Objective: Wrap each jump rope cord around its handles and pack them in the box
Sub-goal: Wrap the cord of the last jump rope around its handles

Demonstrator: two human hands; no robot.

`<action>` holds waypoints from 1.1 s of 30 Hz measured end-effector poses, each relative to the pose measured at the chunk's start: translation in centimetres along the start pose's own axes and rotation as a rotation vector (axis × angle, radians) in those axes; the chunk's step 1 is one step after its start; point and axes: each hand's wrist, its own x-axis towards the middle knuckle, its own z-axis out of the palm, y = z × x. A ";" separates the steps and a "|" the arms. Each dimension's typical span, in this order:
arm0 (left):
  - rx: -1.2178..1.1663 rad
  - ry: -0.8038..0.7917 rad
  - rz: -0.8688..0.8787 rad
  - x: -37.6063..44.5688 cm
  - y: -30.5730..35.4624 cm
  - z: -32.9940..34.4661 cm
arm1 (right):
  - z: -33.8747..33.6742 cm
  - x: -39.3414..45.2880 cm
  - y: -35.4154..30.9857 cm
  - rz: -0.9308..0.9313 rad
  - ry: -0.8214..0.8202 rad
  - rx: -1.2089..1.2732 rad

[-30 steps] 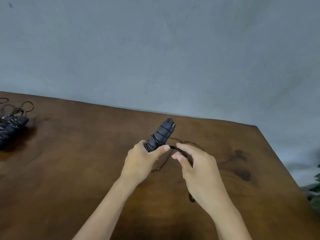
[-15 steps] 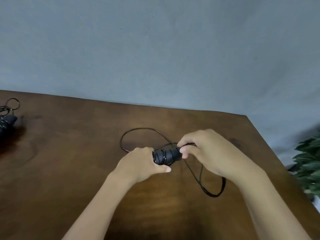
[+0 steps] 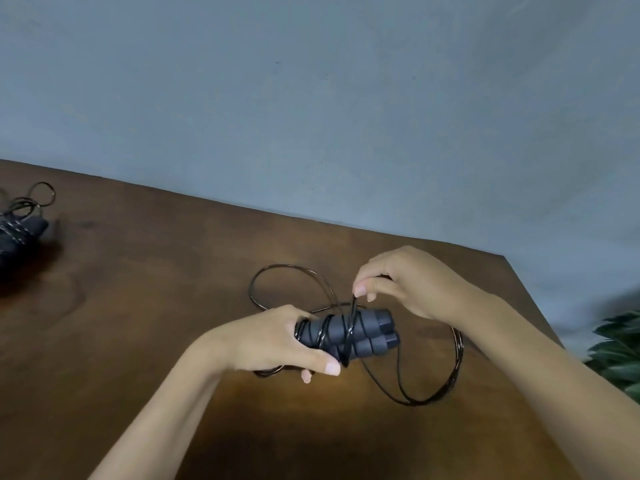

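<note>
While my left hand [image 3: 273, 341] grips the paired handles [image 3: 349, 336] flat above the bench [image 3: 138, 306], my right hand [image 3: 401, 289] pinches the cord [image 3: 353, 306] just above them. Compared with a second ago, the handles have gone from upright to level, and several turns now cross them. Much slack lies looped below my right hand, so wrapping is unfinished. A wrapped rope [image 3: 17, 233] lies far beyond my left hand. No box is in view.

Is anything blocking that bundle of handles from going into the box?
The box isn't in view, so I cannot tell. The left hand holds the handles while the right hand pinches the cord, much of it loose on the table.
</note>
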 end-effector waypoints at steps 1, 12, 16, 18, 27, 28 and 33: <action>-0.043 -0.013 0.022 0.0 -0.1 0.0 | 0.3 0.3 0.1 -0.001 0.001 0.025; -0.828 0.275 0.153 1.1 -2.5 1.4 | 1.0 0.3 0.0 -0.020 0.178 0.082; -1.053 0.340 0.073 1.4 -1.5 1.7 | 0.8 0.0 -0.1 0.021 0.196 0.053; -1.195 0.371 0.024 1.4 -0.9 1.9 | 0.7 -0.1 -0.6 0.039 0.210 0.024; -1.323 0.535 -0.106 1.5 -1.6 1.1 | -0.2 -0.7 -3.8 0.119 0.280 -0.043; -1.310 0.563 -0.115 1.5 -1.7 1.0 | -0.3 -0.7 -4.1 0.134 0.290 -0.045; -1.158 0.683 -0.154 1.3 -2.7 0.7 | -1.4 -1.0 -6.3 0.161 0.278 -0.167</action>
